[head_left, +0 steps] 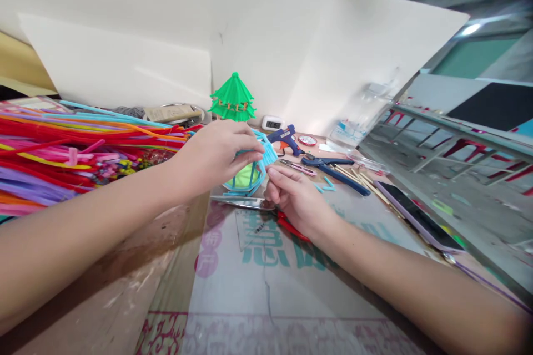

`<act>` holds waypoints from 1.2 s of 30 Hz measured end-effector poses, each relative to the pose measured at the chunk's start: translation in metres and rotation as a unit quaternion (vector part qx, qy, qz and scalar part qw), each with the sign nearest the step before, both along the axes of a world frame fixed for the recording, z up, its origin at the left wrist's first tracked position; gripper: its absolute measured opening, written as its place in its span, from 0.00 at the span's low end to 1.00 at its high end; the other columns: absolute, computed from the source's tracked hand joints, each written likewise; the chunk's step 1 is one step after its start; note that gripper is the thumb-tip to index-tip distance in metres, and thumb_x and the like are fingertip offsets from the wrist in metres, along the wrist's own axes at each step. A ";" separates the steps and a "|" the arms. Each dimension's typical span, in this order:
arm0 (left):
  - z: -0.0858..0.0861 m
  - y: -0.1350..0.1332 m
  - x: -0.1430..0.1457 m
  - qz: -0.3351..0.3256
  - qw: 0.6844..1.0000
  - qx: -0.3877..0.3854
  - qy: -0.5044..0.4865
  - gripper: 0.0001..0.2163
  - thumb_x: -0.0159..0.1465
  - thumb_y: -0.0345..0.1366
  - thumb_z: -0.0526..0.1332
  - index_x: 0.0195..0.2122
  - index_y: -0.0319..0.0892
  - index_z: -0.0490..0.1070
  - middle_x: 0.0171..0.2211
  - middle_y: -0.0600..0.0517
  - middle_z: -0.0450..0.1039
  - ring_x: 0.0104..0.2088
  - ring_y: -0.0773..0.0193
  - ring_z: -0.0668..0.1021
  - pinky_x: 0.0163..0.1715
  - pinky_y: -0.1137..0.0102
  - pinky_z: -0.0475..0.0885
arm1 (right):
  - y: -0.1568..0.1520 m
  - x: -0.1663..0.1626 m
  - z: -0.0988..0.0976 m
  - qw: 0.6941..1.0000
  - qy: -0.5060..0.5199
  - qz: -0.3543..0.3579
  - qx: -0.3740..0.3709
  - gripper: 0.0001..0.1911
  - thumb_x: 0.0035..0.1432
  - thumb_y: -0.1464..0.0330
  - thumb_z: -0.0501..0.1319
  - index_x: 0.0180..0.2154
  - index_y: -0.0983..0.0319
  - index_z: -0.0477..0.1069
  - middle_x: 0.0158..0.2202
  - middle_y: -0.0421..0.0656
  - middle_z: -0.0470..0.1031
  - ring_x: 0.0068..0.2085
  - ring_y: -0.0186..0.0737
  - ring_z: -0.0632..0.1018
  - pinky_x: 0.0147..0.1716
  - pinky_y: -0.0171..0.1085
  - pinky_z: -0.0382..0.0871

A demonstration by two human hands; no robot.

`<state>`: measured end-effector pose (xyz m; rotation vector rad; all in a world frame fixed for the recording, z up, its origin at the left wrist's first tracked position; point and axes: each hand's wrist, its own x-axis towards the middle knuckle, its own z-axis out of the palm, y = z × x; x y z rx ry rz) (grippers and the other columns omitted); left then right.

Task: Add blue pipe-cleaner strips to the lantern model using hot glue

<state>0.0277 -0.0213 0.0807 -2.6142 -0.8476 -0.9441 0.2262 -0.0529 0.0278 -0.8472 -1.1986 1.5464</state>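
A round craft piece (244,178), light-blue pipe-cleaner strips around a lime-green inside, stands on the table behind my hands. My left hand (222,150) reaches across its front and upper edge, thumb and fingers brought close together. My right hand (297,197) is at its right side, thumb and index finger pinched and the other fingers curled. Anything between either hand's fingertips is too small to make out. Scissors (244,201) lie below, blades pointing left, red handles partly hidden under my right hand. A green pipe-cleaner tree (233,97) rises behind the craft piece.
Many coloured pipe cleaners (83,150) are heaped at left. Behind right are a glue gun (287,140), a small clock (273,122), blue pliers (337,169), a cutter knife (297,166), thin sticks (375,191), a clear bottle (353,116) and a phone (416,213). A printed plastic sheet (250,294) covers the front.
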 end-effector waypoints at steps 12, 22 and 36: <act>-0.001 -0.001 0.001 0.004 1.000 0.010 -0.009 0.07 0.67 0.37 0.62 0.36 0.41 0.79 0.37 0.48 0.80 0.40 0.57 0.79 0.40 0.62 0.71 | -0.001 -0.001 -0.002 0.999 -0.027 0.008 0.041 0.18 0.56 0.54 0.68 0.28 0.61 0.70 0.18 0.35 0.69 0.22 0.30 0.65 0.25 0.33 0.55; 0.011 0.000 -0.005 -0.005 0.996 -0.089 0.019 0.10 0.64 0.35 0.63 0.45 0.44 0.76 0.42 0.51 0.81 0.44 0.57 0.80 0.43 0.65 0.69 | -0.006 0.000 -0.004 0.995 -0.083 0.026 0.056 0.18 0.59 0.53 0.65 0.34 0.62 0.77 0.20 0.36 0.71 0.23 0.31 0.68 0.26 0.33 0.58; -0.017 0.007 -0.002 -0.017 0.997 0.065 0.047 0.11 0.67 0.40 0.62 0.47 0.42 0.71 0.45 0.46 0.77 0.51 0.53 0.75 0.52 0.59 0.63 | -0.010 -0.005 0.007 0.991 -0.118 0.006 0.062 0.18 0.54 0.53 0.68 0.29 0.61 0.74 0.17 0.35 0.69 0.21 0.31 0.66 0.24 0.34 0.57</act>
